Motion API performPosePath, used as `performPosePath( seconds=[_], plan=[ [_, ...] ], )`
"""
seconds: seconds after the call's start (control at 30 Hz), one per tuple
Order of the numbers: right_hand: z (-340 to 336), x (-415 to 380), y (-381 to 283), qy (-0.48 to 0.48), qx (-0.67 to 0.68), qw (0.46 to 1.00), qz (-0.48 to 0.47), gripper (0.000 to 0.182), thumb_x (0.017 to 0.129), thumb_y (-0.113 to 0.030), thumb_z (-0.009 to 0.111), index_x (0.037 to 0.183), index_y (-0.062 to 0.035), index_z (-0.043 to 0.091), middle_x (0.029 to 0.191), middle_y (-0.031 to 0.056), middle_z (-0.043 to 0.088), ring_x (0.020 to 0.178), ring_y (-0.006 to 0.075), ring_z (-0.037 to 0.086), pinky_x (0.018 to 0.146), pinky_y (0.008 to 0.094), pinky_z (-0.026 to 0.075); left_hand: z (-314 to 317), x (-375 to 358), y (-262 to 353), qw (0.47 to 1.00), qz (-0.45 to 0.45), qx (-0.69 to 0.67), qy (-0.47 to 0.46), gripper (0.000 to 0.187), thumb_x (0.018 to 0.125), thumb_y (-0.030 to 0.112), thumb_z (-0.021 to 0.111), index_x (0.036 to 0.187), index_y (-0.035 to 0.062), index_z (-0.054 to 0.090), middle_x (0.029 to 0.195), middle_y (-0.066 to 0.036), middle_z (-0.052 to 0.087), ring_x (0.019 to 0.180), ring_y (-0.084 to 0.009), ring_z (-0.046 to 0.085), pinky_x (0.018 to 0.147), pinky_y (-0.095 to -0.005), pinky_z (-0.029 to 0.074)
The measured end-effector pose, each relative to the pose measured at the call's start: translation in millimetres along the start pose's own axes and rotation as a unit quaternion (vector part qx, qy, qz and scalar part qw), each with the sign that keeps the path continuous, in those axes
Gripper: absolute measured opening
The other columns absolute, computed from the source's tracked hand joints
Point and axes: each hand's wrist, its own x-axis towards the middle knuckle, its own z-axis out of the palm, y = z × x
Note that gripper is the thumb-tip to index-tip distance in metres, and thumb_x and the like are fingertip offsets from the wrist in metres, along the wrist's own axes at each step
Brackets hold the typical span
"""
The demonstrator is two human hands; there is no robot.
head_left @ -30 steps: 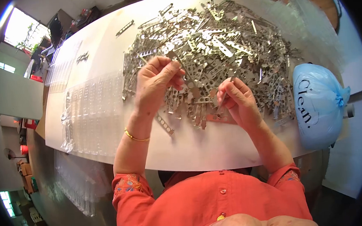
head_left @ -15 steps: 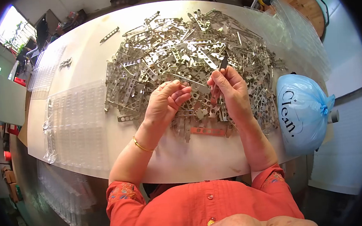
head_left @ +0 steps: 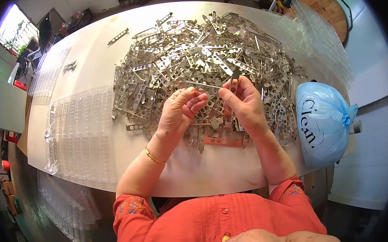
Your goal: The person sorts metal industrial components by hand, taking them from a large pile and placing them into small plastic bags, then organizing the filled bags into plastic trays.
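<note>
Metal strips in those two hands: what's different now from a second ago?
The hands have come closer together. The left hand held a long strip earlier; none shows clearly there now. The right hand has moved farther over the pile and pinches a dark strip upright. The blue bag stayed put.

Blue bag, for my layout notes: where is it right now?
In the head view, the blue bag sits on the right side of the table, just right of the metal pile.
</note>
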Motion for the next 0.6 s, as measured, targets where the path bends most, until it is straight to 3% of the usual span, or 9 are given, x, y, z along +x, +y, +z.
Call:
performPosePath(
  seconds=[0.23,0.33,0.43,0.6],
  plan=[
    [-26,5,-7,0.016,0.038,0.999,0.018,0.010,0.094,-0.012,0.067,0.097,-0.0085,0.058,0.075,-0.0053,0.055,0.060,0.0014,0.049,0.051,0.0182,0.039,0,-5,2,0.996,-0.034,0.063,-0.047,0.017,0.096,0.011,0.062,0.110,0.0007,0.059,0.106,-0.017,0.067,0.093,-0.0232,0.070,0.081,-0.0354,0.062],
    [-37,7,-15,0.006,0.039,0.999,0.023,0.010,0.092,-0.014,0.067,0.096,-0.0094,0.059,0.074,-0.0050,0.056,0.060,0.0017,0.049,0.053,0.0183,0.038,3,-7,2,0.991,0.011,0.123,-0.047,0.022,0.098,0.013,0.059,0.115,0.0004,0.056,0.111,-0.015,0.066,0.096,-0.0215,0.068,0.079,-0.0352,0.062],
    [-41,6,-22,-0.047,0.031,0.995,0.080,0.010,0.091,-0.013,0.069,0.095,-0.0086,0.061,0.075,-0.0057,0.057,0.060,0.0012,0.048,0.053,0.0181,0.038,12,-13,3,0.939,0.065,0.328,-0.086,0.023,0.101,0.015,0.058,0.117,0.0002,0.060,0.106,-0.008,0.068,0.096,-0.0145,0.066,0.080,-0.0297,0.059],
    [-39,6,-17,-0.092,0.010,0.992,0.090,0.011,0.090,-0.012,0.069,0.097,-0.0086,0.062,0.075,-0.0062,0.056,0.059,0.0006,0.047,0.050,0.0179,0.035,15,-19,2,0.916,-0.006,0.380,-0.128,0.018,0.099,0.016,0.065,0.107,0.0005,0.066,0.092,-0.001,0.070,0.084,-0.0079,0.065,0.075,-0.0253,0.056]
  ],
)
